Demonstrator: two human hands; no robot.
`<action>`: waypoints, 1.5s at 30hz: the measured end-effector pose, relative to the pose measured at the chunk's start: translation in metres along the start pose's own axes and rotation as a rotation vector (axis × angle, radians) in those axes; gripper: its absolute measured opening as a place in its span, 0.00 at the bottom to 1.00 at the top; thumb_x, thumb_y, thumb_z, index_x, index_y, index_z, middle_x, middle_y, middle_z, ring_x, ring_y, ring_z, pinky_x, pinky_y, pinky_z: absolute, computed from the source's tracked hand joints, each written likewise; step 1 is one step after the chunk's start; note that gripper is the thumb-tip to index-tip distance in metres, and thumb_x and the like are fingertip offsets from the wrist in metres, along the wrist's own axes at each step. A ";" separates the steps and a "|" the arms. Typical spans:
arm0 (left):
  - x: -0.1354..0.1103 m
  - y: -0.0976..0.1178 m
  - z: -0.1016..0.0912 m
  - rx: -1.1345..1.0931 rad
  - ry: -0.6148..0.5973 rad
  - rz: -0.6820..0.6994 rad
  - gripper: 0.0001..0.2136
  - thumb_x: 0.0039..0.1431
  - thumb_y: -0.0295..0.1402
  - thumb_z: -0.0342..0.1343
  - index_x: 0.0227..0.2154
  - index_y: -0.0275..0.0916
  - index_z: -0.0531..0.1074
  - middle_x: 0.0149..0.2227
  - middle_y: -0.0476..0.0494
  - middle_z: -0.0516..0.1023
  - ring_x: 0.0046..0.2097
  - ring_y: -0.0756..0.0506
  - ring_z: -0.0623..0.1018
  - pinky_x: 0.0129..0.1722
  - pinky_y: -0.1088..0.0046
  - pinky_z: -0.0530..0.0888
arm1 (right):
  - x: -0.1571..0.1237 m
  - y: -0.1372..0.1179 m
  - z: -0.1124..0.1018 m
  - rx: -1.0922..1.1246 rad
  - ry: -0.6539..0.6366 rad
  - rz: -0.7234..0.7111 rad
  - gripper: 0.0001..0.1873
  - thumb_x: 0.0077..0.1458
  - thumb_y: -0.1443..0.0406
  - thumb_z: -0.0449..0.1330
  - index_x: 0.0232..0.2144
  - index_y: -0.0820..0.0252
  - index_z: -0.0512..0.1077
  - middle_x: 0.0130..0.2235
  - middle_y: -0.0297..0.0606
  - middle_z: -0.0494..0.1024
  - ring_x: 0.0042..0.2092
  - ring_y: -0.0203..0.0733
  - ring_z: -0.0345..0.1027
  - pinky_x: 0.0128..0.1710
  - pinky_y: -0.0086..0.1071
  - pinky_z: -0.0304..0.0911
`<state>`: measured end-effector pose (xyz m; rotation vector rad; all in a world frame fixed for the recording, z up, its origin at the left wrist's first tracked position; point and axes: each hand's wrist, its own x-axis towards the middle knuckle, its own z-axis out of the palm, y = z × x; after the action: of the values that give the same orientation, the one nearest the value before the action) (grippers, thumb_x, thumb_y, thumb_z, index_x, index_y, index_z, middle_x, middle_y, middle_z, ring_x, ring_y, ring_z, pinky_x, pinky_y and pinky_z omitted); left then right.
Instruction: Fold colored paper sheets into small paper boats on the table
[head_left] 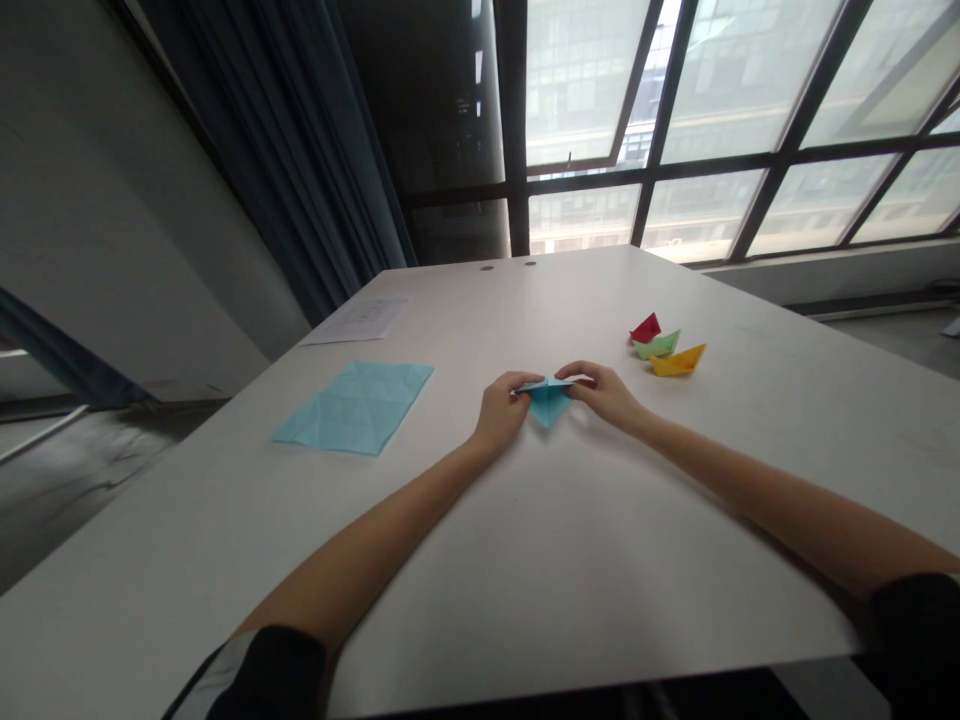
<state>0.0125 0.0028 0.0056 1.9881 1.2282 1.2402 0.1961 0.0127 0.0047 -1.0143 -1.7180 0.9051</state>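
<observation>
Fingers of the left hand (504, 412) and right hand (609, 396) pinch opposite sides of folded paper (548, 406), twelve o'clock over the desk (585, 570), seemingly steadying it. From it, boats (658, 345) at two and a sheet (352, 408) at nine probably leave room.

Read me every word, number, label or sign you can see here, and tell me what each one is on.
Nothing can be read.
White sheet at the table's far left: faint marks, too small and blurred to read.
Folded blue paper, creased blue sheet, red boat, green boat, orange boat: no writing visible.
</observation>
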 end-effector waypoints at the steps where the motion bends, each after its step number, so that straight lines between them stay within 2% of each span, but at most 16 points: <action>1: 0.002 -0.005 -0.001 -0.012 -0.025 0.003 0.18 0.47 0.19 0.46 0.37 0.39 0.74 0.40 0.46 0.76 0.43 0.47 0.74 0.40 0.73 0.71 | 0.001 0.004 -0.003 0.036 -0.050 0.011 0.11 0.46 0.64 0.57 0.35 0.60 0.69 0.37 0.38 0.76 0.36 0.40 0.71 0.38 0.35 0.66; 4: 0.005 -0.016 -0.005 0.001 -0.126 0.043 0.17 0.49 0.21 0.46 0.39 0.39 0.74 0.41 0.46 0.76 0.43 0.48 0.74 0.43 0.73 0.71 | 0.002 0.011 -0.011 0.006 -0.199 -0.024 0.15 0.48 0.60 0.58 0.38 0.60 0.70 0.39 0.39 0.76 0.39 0.42 0.71 0.41 0.37 0.65; 9: 0.004 -0.024 -0.013 0.163 -0.346 0.270 0.15 0.53 0.24 0.48 0.42 0.39 0.72 0.44 0.44 0.75 0.45 0.48 0.74 0.46 0.72 0.70 | -0.002 0.012 -0.022 -0.433 -0.317 -0.237 0.12 0.53 0.63 0.53 0.39 0.59 0.71 0.38 0.39 0.76 0.39 0.41 0.69 0.40 0.36 0.64; 13: 0.002 -0.023 -0.019 0.283 -0.438 0.387 0.16 0.53 0.37 0.54 0.45 0.39 0.71 0.48 0.40 0.73 0.48 0.45 0.72 0.49 0.69 0.68 | -0.006 0.008 -0.028 -0.608 -0.400 -0.410 0.13 0.54 0.63 0.53 0.41 0.57 0.71 0.40 0.40 0.75 0.44 0.43 0.67 0.45 0.37 0.61; 15: 0.002 -0.021 -0.020 0.302 -0.465 0.400 0.17 0.54 0.41 0.52 0.45 0.39 0.71 0.49 0.40 0.72 0.49 0.44 0.71 0.50 0.68 0.67 | -0.007 0.007 -0.030 -0.632 -0.431 -0.450 0.15 0.54 0.60 0.54 0.43 0.57 0.71 0.42 0.41 0.75 0.46 0.43 0.66 0.47 0.37 0.60; 19: 0.004 -0.019 -0.019 0.287 -0.455 0.359 0.16 0.62 0.38 0.40 0.40 0.40 0.73 0.45 0.44 0.75 0.47 0.47 0.72 0.49 0.70 0.67 | -0.005 0.009 -0.030 -0.646 -0.419 -0.438 0.15 0.58 0.60 0.49 0.41 0.57 0.73 0.43 0.41 0.74 0.46 0.42 0.65 0.48 0.36 0.59; 21: 0.004 -0.020 -0.017 0.315 -0.431 0.348 0.15 0.61 0.37 0.43 0.41 0.39 0.72 0.44 0.44 0.75 0.47 0.47 0.72 0.49 0.69 0.67 | -0.005 0.011 -0.027 -0.655 -0.382 -0.430 0.15 0.58 0.61 0.48 0.39 0.57 0.73 0.42 0.41 0.75 0.45 0.42 0.65 0.48 0.37 0.59; 24: 0.003 -0.022 -0.014 0.395 -0.419 0.363 0.16 0.56 0.37 0.50 0.45 0.37 0.69 0.46 0.41 0.74 0.48 0.45 0.71 0.50 0.66 0.66 | -0.005 0.014 -0.023 -0.686 -0.355 -0.434 0.14 0.56 0.63 0.50 0.42 0.58 0.71 0.42 0.41 0.75 0.46 0.43 0.65 0.48 0.39 0.58; 27: 0.001 -0.022 -0.011 0.466 -0.428 0.386 0.17 0.57 0.35 0.48 0.48 0.36 0.67 0.49 0.39 0.71 0.51 0.44 0.68 0.53 0.65 0.64 | -0.007 0.016 -0.021 -0.738 -0.347 -0.410 0.17 0.56 0.63 0.50 0.47 0.58 0.68 0.45 0.42 0.73 0.48 0.45 0.63 0.49 0.42 0.58; 31: -0.002 -0.018 -0.009 0.586 -0.517 0.370 0.23 0.59 0.39 0.43 0.54 0.33 0.59 0.56 0.36 0.63 0.58 0.42 0.61 0.57 0.62 0.58 | -0.009 0.018 -0.021 -0.796 -0.361 -0.374 0.21 0.56 0.59 0.49 0.51 0.57 0.65 0.48 0.45 0.70 0.50 0.48 0.61 0.50 0.45 0.56; 35: -0.004 -0.013 -0.010 0.712 -0.664 0.239 0.29 0.60 0.47 0.34 0.60 0.35 0.46 0.62 0.37 0.48 0.63 0.39 0.50 0.57 0.53 0.52 | -0.009 0.018 -0.022 -0.819 -0.396 -0.367 0.27 0.55 0.53 0.50 0.54 0.57 0.62 0.51 0.46 0.68 0.52 0.50 0.59 0.50 0.46 0.55; 38: -0.004 -0.011 -0.011 0.742 -0.754 0.171 0.31 0.60 0.49 0.28 0.61 0.37 0.37 0.64 0.39 0.41 0.64 0.41 0.44 0.57 0.49 0.48 | -0.009 0.018 -0.022 -0.824 -0.409 -0.361 0.28 0.55 0.52 0.50 0.55 0.56 0.61 0.51 0.47 0.67 0.53 0.50 0.58 0.50 0.46 0.54; 41: -0.003 -0.009 -0.011 0.753 -0.785 0.146 0.31 0.60 0.50 0.25 0.62 0.39 0.34 0.64 0.41 0.38 0.64 0.42 0.42 0.58 0.50 0.46 | -0.008 0.018 -0.022 -0.826 -0.410 -0.357 0.28 0.55 0.52 0.49 0.55 0.56 0.60 0.51 0.47 0.67 0.53 0.51 0.58 0.50 0.47 0.54; 45: -0.004 -0.008 -0.011 0.759 -0.773 0.137 0.31 0.60 0.50 0.26 0.62 0.40 0.36 0.64 0.42 0.38 0.64 0.42 0.42 0.58 0.50 0.46 | -0.008 0.019 -0.021 -0.806 -0.395 -0.352 0.27 0.55 0.52 0.49 0.55 0.55 0.61 0.51 0.46 0.67 0.53 0.51 0.58 0.50 0.47 0.54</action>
<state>-0.0012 0.0027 0.0025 2.7104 1.2274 -0.0767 0.2224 0.0155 -0.0080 -1.0038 -2.5968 0.1588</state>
